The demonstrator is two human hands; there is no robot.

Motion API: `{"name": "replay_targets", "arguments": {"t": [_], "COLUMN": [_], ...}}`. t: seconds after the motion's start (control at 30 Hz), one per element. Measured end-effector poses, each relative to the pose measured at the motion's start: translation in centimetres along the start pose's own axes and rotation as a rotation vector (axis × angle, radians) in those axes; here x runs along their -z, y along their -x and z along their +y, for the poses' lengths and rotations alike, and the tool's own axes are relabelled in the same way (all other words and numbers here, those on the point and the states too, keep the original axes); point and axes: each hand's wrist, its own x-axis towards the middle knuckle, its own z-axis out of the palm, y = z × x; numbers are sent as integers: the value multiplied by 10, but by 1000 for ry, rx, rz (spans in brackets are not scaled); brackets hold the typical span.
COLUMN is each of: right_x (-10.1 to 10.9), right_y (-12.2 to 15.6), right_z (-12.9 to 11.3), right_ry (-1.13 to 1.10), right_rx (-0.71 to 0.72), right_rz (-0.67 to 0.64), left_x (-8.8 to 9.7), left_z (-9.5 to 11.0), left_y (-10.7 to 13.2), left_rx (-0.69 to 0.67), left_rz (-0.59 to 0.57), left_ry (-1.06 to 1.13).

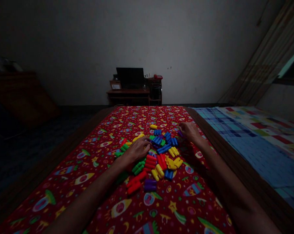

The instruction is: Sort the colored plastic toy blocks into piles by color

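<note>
A heap of plastic building blocks (159, 159) in red, yellow, blue, green and purple lies on a red cloth with rocket prints (93, 182). My left hand (137, 149) rests palm down on the left side of the heap, fingers curled over some blocks; what it grips, if anything, is hidden. My right hand (189, 131) reaches to the far right edge of the heap, fingertips touching a small purple block (180, 133). A lone yellow block (153, 126) lies at the far end.
The cloth covers a long wooden-edged platform (225, 143). A checked blue and multicoloured sheet (254, 136) lies to the right. A low desk with a dark monitor (130, 78) stands against the far wall. The room is dim.
</note>
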Motion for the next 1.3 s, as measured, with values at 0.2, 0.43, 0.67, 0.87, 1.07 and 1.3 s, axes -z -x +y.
{"name": "replay_targets", "arguments": {"t": [0.2, 0.43, 0.67, 0.87, 1.07, 1.3], "right_x": [-41, -43, -12, -15, -20, -48], "right_y": [-5, -4, -7, -13, -1, 19], "right_z": [-51, -49, -28, 10, -20, -80], "right_ry": [-232, -152, -151, 4, -168, -288], "right_rx": [584, 483, 270, -146, 115, 689], "right_rz": [-106, -225, -82, 92, 92, -142], "left_x": [9, 9, 11, 17, 12, 8], "left_z": [-7, -17, -11, 12, 19, 14], "left_y": [-2, 1, 2, -2, -2, 2], "left_rx": [-1, 19, 66, 283, 234, 260], "left_rz": [58, 159, 106, -66, -145, -160], "left_ry": [93, 153, 73, -257, -321, -337]}}
